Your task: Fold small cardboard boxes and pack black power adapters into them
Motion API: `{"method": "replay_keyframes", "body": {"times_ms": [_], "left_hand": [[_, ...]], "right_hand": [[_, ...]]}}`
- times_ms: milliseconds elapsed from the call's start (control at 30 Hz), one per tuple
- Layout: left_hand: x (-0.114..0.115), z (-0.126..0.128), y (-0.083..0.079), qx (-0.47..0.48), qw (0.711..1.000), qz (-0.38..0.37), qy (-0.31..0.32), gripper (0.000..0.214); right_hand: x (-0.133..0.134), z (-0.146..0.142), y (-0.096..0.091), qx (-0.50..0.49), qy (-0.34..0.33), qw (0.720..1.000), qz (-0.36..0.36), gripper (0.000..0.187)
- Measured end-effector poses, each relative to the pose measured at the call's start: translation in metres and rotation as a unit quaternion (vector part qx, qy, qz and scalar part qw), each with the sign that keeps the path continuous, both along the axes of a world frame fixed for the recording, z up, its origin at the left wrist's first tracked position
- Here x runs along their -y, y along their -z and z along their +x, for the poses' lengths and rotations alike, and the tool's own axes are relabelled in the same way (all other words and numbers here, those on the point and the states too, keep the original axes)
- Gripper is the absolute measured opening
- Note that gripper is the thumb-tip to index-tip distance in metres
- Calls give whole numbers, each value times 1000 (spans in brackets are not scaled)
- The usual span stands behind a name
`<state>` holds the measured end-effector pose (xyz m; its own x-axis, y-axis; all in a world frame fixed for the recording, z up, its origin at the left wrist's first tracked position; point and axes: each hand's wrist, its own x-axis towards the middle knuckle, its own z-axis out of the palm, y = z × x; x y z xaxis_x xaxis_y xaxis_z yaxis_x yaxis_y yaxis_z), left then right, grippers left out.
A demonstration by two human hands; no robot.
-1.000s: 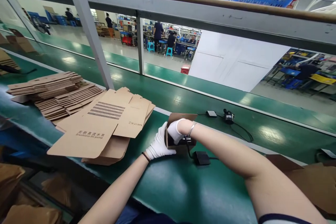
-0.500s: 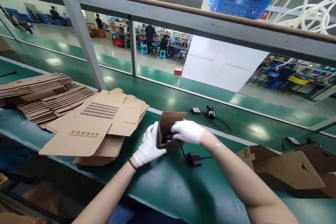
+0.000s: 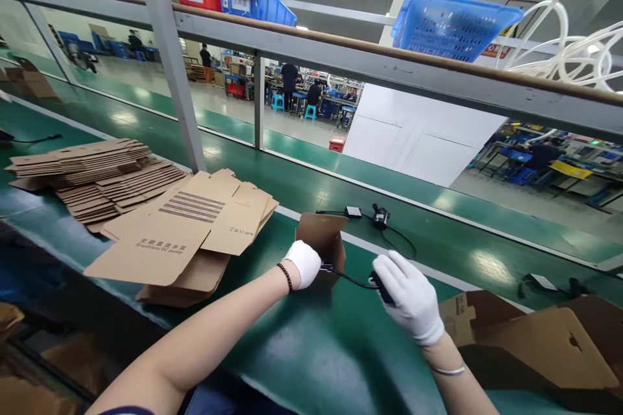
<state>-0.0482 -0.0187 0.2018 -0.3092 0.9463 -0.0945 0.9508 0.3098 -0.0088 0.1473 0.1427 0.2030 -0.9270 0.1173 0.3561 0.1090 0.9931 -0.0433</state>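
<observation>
Lying at roughly half past nine from the small open box, a stack of folded cartons [image 3: 97, 178] spreads across the green surface [image 3: 292, 343]. At nine o'clock, nearer the box, a pile of flat printed cartons [image 3: 165, 233] shows dark stripes and the words "Brushless DC pump". The person's left hand [image 3: 304, 264], white-gloved, is at the box's eight o'clock side; its fingers are hidden, so whether they grip anything cannot be told. The small open box [image 3: 322, 228] has its flap raised toward twelve o'clock, a dark item [image 3: 327, 266] partly visible inside. From it a black cable [image 3: 357, 282] runs toward four o'clock. Past the white line, toward two o'clock, lie a labelled block [image 3: 353, 212] and a black pump-like unit [image 3: 380, 216]. The right hand [image 3: 413, 303], also gloved and well apart from the left, is clasped round a black block [image 3: 382, 288] at four o'clock. Farther out that way rests a larger open carton [image 3: 530, 343].
</observation>
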Motion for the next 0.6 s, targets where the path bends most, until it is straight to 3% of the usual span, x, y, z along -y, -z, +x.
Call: {"method": "replay_keyframes", "body": {"times_ms": [67,133,200,267,333,400,467,533,600], "left_hand": [[2,2,2,-9,1000,0,19,6],[1,5,3,-15,999,-4,40,5],[-1,6,4,-20,998,-8,56,7],[-1,5,4,-25,998,-12,64,9],[0,3,5,-33,997,-17,67,12],[1,0,5,-41,997,-22,67,15],[2,-1,6,-46,996,-26,71,20],[1,-1,7,-49,996,-28,75,22],[1,1,6,-52,995,-26,78,21]], "right_hand": [[11,-14,-17,52,-149,987,-21,27],[27,-34,-22,125,-284,950,-38,23],[39,-56,-19,133,-363,921,-50,19],[40,-71,-10,86,-386,915,-84,18],[32,-80,0,12,-355,920,-163,31],[21,-83,6,-55,-261,928,-259,39],[15,-84,4,-73,-147,929,-330,35],[17,-88,-7,-28,-68,935,-348,28],[23,-93,-22,39,-26,948,-315,22]]}}
